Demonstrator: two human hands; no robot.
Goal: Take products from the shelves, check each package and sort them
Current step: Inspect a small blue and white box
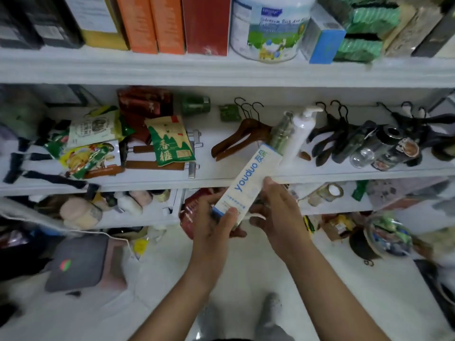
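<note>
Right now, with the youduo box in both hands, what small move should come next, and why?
Probably turn the youduo box about its long axis to check another face: only the printed front shows, the left hand grips its lower end and the right hand steadies its side.

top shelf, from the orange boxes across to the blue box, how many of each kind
orange boxes: 2
red box: 1
round tin: 1
blue box: 1
total: 5
</note>
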